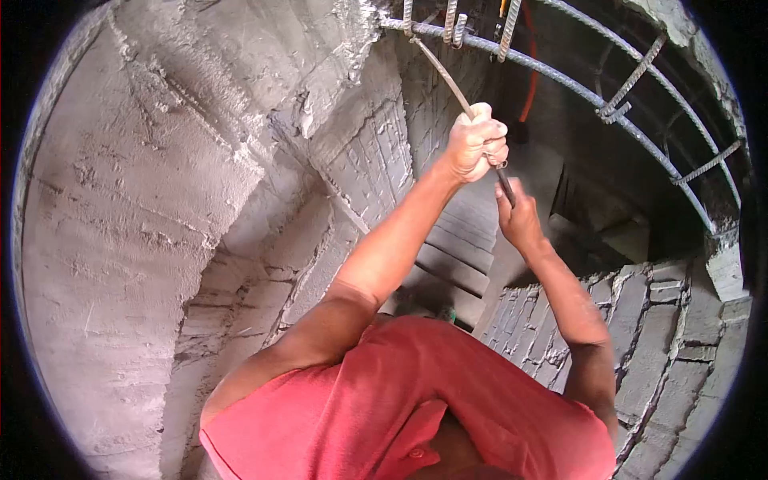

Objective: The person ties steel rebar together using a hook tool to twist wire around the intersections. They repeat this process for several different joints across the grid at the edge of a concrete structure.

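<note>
**Both hands on a bent steel rod under the rebar**

The left hand (476,144) is a closed fist, fingers wrapped tight round the thin rod (448,78); the rod slants up to a ribbed rebar (560,77) overhead. The right hand (518,220) sits just below at the rod's lower end, touching it; its fingers face away, so its grip cannot be told. A rough concrete wall (120,200) stands to the left.
</note>
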Action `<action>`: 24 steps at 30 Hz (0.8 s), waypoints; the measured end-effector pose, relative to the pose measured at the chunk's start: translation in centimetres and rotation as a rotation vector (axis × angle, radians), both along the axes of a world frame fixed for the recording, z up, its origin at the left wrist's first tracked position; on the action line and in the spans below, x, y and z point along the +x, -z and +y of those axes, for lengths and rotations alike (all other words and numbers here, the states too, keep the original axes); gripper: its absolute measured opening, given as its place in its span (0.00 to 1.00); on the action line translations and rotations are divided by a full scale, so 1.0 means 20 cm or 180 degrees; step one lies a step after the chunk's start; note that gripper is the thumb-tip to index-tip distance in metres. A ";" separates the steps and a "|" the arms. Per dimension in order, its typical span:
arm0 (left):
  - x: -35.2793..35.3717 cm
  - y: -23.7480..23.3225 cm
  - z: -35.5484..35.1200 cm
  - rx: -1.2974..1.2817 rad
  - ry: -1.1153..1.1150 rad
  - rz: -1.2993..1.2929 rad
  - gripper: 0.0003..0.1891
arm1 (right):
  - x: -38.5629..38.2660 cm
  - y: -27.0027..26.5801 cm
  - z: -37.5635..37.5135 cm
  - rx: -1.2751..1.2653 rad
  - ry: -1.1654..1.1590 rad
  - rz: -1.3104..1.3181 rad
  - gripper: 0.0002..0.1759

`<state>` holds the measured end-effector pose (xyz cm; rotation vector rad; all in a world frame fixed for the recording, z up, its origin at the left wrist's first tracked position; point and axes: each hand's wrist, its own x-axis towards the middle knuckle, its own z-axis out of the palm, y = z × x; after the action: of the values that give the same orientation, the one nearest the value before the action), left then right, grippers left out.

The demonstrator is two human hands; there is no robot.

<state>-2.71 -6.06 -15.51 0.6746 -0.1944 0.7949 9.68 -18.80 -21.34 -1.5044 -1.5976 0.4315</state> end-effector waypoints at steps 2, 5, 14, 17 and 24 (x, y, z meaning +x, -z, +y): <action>-0.03 -0.04 -0.04 0.0008 -0.0626 0.0646 0.19 | -0.09 0.03 -0.02 -0.0081 0.0018 0.0099 0.09; -0.23 -0.02 -0.07 0.0042 -0.0486 0.0725 0.17 | -0.38 0.16 -0.05 -0.0139 0.0233 0.0579 0.10; -0.25 -0.17 -0.18 -0.0412 0.0469 -0.0463 0.15 | -0.20 -0.26 -0.40 -0.1418 -0.1538 0.2414 0.22; -0.20 -0.17 -0.18 -0.0472 0.0544 -0.0586 0.15 | -0.10 -0.38 -0.38 -0.1788 -0.1565 0.2347 0.23; -0.30 0.15 0.02 -0.0284 -0.0091 -0.0086 0.17 | -0.20 -0.06 -0.09 -0.0759 -0.0599 -0.0706 0.20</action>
<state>-8.67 -5.58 -18.61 0.5837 -0.1729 0.8356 5.77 -20.56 -20.24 -1.6302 -1.9268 0.5950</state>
